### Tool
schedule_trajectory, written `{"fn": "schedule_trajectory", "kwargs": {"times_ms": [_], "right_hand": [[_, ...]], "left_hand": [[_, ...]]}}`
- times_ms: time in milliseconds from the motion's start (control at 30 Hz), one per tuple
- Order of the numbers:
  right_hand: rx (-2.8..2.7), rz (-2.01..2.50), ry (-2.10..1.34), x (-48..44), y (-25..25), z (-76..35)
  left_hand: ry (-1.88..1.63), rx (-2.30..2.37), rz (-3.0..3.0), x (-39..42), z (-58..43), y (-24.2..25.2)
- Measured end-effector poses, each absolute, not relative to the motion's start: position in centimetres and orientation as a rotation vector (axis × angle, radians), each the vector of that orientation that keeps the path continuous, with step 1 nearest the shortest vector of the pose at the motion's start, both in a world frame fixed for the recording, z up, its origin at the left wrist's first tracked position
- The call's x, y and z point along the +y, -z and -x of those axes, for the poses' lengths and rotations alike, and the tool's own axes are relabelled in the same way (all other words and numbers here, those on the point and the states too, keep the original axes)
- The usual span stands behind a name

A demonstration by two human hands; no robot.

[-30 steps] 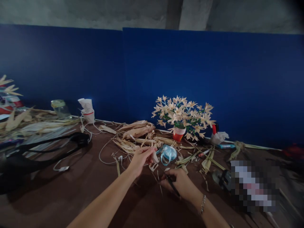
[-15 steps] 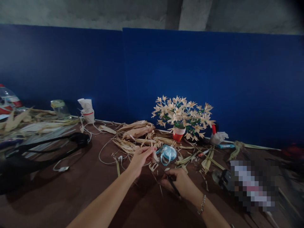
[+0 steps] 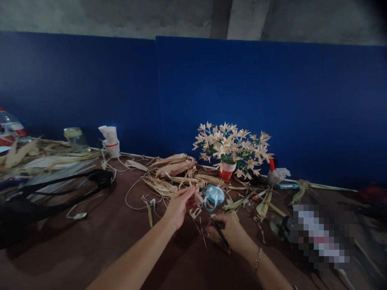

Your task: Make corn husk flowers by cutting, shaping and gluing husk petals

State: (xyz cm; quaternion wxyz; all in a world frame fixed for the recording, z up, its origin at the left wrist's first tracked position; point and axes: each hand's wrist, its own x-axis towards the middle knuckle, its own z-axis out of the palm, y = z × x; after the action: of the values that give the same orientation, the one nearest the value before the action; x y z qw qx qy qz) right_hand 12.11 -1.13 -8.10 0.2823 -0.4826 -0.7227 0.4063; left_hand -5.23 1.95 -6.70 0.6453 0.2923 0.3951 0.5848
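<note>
My left hand (image 3: 179, 204) pinches a pale dried leaf strip (image 3: 198, 198) just above the brown table (image 3: 99, 237). My right hand (image 3: 229, 231) is closed round dark scissors (image 3: 218, 230), whose blades point up toward the strip. A roll of light blue ribbon (image 3: 214, 195) lies right behind the strip. Small leaf cuttings lie scattered under both hands.
A heap of dried husks (image 3: 173, 169) lies behind my left hand. A red cup with paper-like flowers (image 3: 231, 151) stands at the back. White cable (image 3: 133, 193), black straps (image 3: 60, 185), a glass jar (image 3: 75, 138) and a white cup (image 3: 111, 143) sit left. A blurred-out object (image 3: 320, 237) lies right.
Both hands stay almost in place; the scissors tip has edged up closer to the strip. The view has shifted slightly.
</note>
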Motion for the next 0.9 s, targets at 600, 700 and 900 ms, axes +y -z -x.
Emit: {"fn": "schedule_trajectory", "kwargs": {"times_ms": [600,700,900], "right_hand": [[-1.677,1.393,-1.37,-1.4,8.1,-11.1],[-1.654,1.394,-1.381,-1.4,8.3,-11.0],[-1.653,1.386,-1.374,-1.3,8.5,-10.8]], "left_hand": [[-1.461,0.816,-0.448,1.3,3.7,7.6],[-1.474,0.805,-0.433,1.3,3.7,7.7],[-1.438,0.789,-0.403,1.2,3.5,8.0]]}}
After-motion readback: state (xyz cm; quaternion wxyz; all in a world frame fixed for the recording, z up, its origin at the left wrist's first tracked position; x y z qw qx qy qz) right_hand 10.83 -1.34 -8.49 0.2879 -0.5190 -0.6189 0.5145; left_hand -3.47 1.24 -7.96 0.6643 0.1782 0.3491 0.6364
